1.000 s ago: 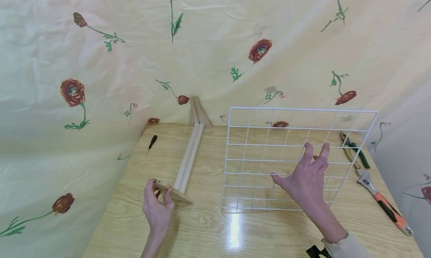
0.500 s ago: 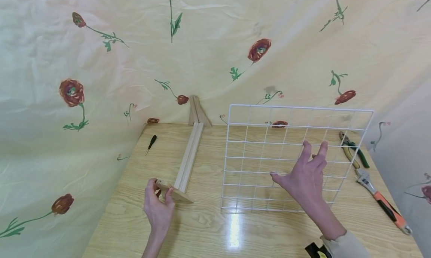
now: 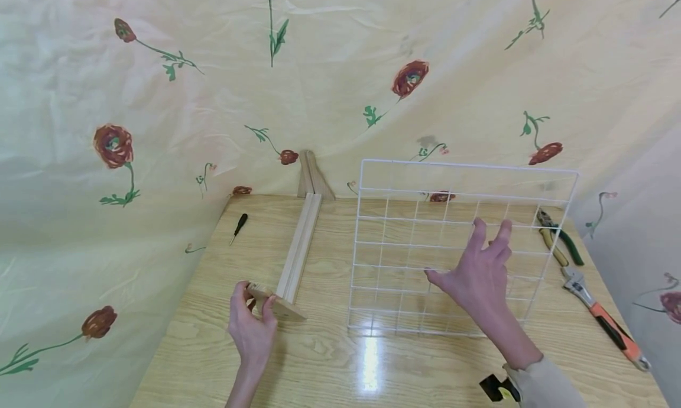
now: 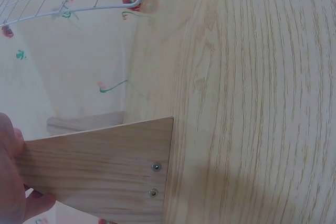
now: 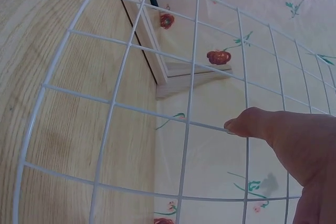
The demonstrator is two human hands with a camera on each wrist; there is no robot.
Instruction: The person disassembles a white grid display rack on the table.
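My left hand (image 3: pixel 252 331) pinches the top of the near wooden end piece (image 4: pixel 105 166) between thumb and fingers. Two screw heads show low on that piece in the left wrist view. A grooved wooden rail (image 3: pixel 300 248) runs from it to a matching end piece (image 3: pixel 314 177) at the back. My right hand (image 3: pixel 479 278), fingers spread, holds a white wire grid panel (image 3: pixel 355 242) by its wires. The panel leans on its lower edge, right of the rail and apart from it. In the right wrist view my thumb (image 5: pixel 247 121) lies against a wire.
A small black screwdriver (image 3: pixel 241 226) lies at the back left of the wooden table (image 3: pixel 324 372). To the right are pliers (image 3: pixel 571 245) and an orange-handled adjustable wrench (image 3: pixel 612 328). A black and yellow object (image 3: pixel 492 387) sits by my right sleeve. Flowered cloth (image 3: pixel 330 88) hangs behind.
The grid panel's top edge has risen and its right side has shifted left, with my right hand moving slightly left along with it. My left hand and the wooden stand have barely moved.
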